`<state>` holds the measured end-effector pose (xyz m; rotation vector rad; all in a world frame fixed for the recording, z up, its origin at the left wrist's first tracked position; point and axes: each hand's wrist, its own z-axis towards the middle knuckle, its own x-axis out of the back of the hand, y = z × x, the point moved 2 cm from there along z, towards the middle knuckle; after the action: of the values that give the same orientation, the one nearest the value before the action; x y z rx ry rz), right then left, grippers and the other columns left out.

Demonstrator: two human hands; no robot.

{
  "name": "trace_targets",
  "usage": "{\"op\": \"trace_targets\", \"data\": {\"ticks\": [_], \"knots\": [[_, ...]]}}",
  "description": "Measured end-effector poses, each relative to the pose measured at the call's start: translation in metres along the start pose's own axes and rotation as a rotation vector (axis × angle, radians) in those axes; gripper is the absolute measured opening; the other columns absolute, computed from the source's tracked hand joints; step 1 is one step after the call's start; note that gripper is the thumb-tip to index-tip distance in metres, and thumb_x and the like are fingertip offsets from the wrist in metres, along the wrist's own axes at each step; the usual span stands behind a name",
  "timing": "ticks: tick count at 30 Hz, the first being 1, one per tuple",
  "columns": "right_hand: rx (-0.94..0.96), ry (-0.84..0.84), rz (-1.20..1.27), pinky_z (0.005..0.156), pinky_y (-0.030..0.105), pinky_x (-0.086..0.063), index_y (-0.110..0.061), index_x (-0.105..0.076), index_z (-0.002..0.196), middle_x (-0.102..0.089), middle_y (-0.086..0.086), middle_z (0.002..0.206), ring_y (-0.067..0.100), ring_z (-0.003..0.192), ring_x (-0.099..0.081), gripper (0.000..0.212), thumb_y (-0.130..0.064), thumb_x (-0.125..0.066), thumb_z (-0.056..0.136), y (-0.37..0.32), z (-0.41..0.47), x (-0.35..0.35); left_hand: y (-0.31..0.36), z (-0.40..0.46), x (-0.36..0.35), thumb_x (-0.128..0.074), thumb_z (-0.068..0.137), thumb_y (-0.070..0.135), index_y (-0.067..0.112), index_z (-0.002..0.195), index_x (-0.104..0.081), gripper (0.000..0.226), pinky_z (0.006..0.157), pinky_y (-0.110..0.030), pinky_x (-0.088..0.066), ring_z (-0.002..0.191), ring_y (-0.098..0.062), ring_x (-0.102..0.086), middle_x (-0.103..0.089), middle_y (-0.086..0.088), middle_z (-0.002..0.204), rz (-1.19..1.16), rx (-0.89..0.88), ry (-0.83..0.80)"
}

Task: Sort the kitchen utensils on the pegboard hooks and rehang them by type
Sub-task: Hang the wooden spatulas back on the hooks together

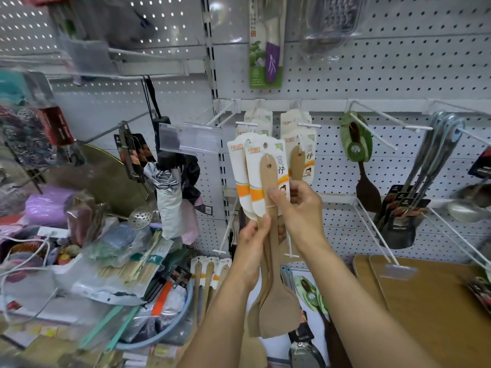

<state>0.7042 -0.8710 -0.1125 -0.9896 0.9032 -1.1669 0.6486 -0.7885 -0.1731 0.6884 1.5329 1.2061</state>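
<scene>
I hold two wooden spatulas (276, 309) on white and orange header cards (259, 168) in front of the white pegboard (398, 75). My left hand (256, 235) grips their handles low down. My right hand (297, 203) pinches the front spatula's upper handle and card. Behind them, more carded wooden spatulas (299, 144) hang on two white hooks. A dark spatula on a green card (357, 144) hangs to the right, and several steel ladles and turners (435, 155) hang further right.
Long white hooks (377, 221) jut out at the right. Wooden cutting boards (425, 301) lie at lower right. More wooden spatulas (210, 274) and cluttered packets fill the left shelf, with a folded umbrella (170, 197) hanging there. A carded purple-handled tool (267, 49) hangs above.
</scene>
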Motion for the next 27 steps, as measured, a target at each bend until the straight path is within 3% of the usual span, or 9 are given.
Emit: {"op": "trace_targets", "data": {"ticks": [4, 10, 12, 15, 19, 23, 27], "knots": [[0.000, 0.017, 0.004, 0.058, 0.015, -0.047, -0.023, -0.060, 0.084, -0.066, -0.010, 0.078, -0.005, 0.061, -0.059, 0.017, -0.015, -0.074, 0.082, 0.000, -0.004, -0.002, 0.002, -0.007, 0.004, -0.047, 0.097, 0.039, 0.006, 0.127, -0.059, 0.047, 0.073, -0.024, -0.054, 0.083, -0.013, -0.070, -0.073, -0.005, 0.096, 0.059, -0.027, 0.016], [-0.017, 0.050, -0.028, 0.065, 0.049, -0.057, -0.031, -0.059, 0.079, -0.069, -0.002, 0.080, 0.017, 0.070, -0.066, 0.020, -0.033, -0.077, 0.071, 0.000, -0.015, -0.006, 0.005, -0.017, 0.007, -0.044, 0.101, 0.033, 0.005, 0.117, -0.062, 0.037, 0.065, -0.017, -0.051, 0.073, -0.006, -0.067, -0.072, 0.000, 0.083, 0.097, -0.068, 0.057], [-0.021, 0.032, -0.027, 0.067, 0.047, -0.057, -0.030, -0.060, 0.081, -0.070, -0.001, 0.082, 0.019, 0.073, -0.067, 0.020, -0.032, -0.077, 0.072, -0.001, -0.017, -0.007, 0.005, -0.020, 0.009, -0.046, 0.100, 0.035, 0.008, 0.115, -0.063, 0.036, 0.068, -0.019, -0.053, 0.079, -0.010, -0.068, -0.072, -0.004, 0.089, 0.098, -0.069, 0.075], [-0.028, -0.003, 0.040, 0.072, 0.035, -0.054, -0.014, -0.060, 0.086, -0.070, 0.004, 0.083, 0.013, 0.074, -0.064, 0.017, -0.011, -0.076, 0.080, -0.004, -0.020, -0.010, 0.005, -0.025, 0.013, -0.048, 0.099, 0.035, 0.007, 0.117, -0.063, 0.036, 0.071, -0.020, -0.053, 0.093, -0.015, -0.070, -0.073, -0.007, 0.103, 0.075, -0.060, 0.104], [-0.061, -0.056, 0.052, 0.078, 0.042, -0.056, -0.011, -0.060, 0.092, -0.072, 0.008, 0.087, 0.020, 0.080, -0.068, 0.016, -0.011, -0.073, 0.083, 0.001, -0.026, -0.015, 0.003, -0.029, 0.021, -0.047, 0.099, 0.041, 0.006, 0.107, -0.062, 0.039, 0.062, -0.023, -0.051, 0.078, -0.020, -0.063, -0.067, -0.009, 0.087, 0.065, -0.064, 0.179], [-0.084, -0.024, 0.049, 0.081, 0.046, -0.056, -0.014, -0.056, 0.092, -0.071, 0.000, 0.082, 0.015, 0.077, -0.068, 0.016, -0.011, -0.070, 0.085, 0.004, -0.028, -0.019, 0.003, -0.030, 0.029, -0.045, 0.090, 0.060, 0.020, 0.082, -0.057, 0.042, 0.054, -0.029, -0.030, 0.057, -0.012, -0.034, -0.039, 0.001, 0.063, 0.063, -0.079, 0.246], [-0.052, -0.024, 0.038, 0.086, 0.051, -0.054, -0.020, -0.058, 0.092, -0.073, 0.000, 0.086, 0.019, 0.084, -0.070, 0.017, -0.015, -0.071, 0.083, -0.001, -0.025, -0.022, 0.006, -0.030, 0.038, -0.028, 0.098, 0.058, 0.016, 0.077, -0.050, 0.052, 0.052, -0.026, -0.026, 0.053, -0.010, -0.029, -0.039, 0.006, 0.058, 0.077, -0.061, 0.322]]}}
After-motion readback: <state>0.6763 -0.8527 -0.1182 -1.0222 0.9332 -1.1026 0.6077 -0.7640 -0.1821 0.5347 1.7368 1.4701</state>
